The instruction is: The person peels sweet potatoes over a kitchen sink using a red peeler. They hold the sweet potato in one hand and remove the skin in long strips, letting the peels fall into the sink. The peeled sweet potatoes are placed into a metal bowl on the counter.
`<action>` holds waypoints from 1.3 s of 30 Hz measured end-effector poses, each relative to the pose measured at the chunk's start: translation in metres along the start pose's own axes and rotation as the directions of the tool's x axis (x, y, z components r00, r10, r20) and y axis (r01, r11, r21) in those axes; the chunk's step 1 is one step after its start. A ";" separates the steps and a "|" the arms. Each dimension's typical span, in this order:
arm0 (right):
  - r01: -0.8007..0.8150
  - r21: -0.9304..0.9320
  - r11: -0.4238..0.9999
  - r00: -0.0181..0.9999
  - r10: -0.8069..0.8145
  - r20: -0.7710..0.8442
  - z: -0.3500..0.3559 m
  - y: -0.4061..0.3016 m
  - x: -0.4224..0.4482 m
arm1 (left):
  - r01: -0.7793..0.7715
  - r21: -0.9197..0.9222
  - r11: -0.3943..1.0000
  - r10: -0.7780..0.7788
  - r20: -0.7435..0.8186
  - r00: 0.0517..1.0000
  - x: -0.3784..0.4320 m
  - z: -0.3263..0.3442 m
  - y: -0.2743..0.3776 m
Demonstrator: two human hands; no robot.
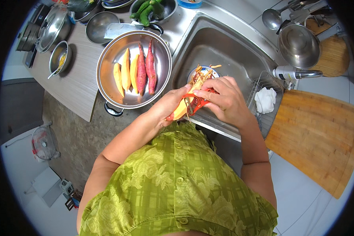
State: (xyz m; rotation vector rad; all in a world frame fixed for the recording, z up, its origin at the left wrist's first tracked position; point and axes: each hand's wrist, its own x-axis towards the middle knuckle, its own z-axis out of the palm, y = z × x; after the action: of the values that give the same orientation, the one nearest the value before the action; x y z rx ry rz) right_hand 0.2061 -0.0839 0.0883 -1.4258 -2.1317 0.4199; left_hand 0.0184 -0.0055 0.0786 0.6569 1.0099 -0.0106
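Observation:
My left hand is closed around a partly peeled sweet potato over the near edge of the sink. Its flesh shows orange, with red skin left at the lower end. In my right hand is a red-handled peeler, its blade against the sweet potato. Beyond my hands a bowl in the sink holds a heap of peelings. To the left, a two-handled steel pot holds several peeled sweet potatoes and two with red skin.
The steel sink has a wire rack with a white cloth at its right. A cleaver lies behind the pot near a bowl of green vegetables. A faucet and a wooden board are at the right.

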 end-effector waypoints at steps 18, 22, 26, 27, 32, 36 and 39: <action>-0.110 -0.033 0.993 0.989 0.106 -0.106 0.005 0.031 -0.012 | -0.031 -0.133 0.991 0.054 0.176 0.983 0.015 -0.020 -0.012; -0.151 -0.054 0.987 0.981 0.142 -0.132 0.011 0.046 -0.021 | -0.054 -0.099 0.994 0.082 0.307 0.948 0.021 -0.030 -0.018; -0.272 -0.136 0.953 0.951 0.244 -0.191 0.018 0.070 -0.040 | -0.027 -0.066 0.997 0.045 0.292 0.955 0.014 -0.029 -0.014; -0.295 -0.145 0.944 0.941 0.261 -0.213 0.018 0.070 -0.042 | -0.035 -0.067 0.997 0.051 0.247 0.968 0.016 -0.028 -0.014; -0.369 -0.150 0.917 0.907 0.321 -0.273 0.018 0.073 -0.044 | -0.076 -0.150 0.986 0.104 0.188 0.977 0.035 -0.029 -0.020; -0.384 -0.150 0.911 0.901 0.335 -0.274 0.023 0.075 -0.046 | -0.056 -0.128 0.990 0.081 0.202 0.976 0.041 -0.029 -0.021; -0.355 -0.131 0.925 0.921 0.322 -0.219 0.023 0.067 -0.046 | -0.016 -0.214 0.977 0.049 0.150 0.987 0.045 -0.025 -0.021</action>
State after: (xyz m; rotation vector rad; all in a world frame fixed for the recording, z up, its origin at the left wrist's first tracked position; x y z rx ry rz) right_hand 0.2567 -0.0992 0.0223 -1.8651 -1.8000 0.2169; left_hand 0.0173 0.0032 0.0239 0.4696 0.8366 0.0737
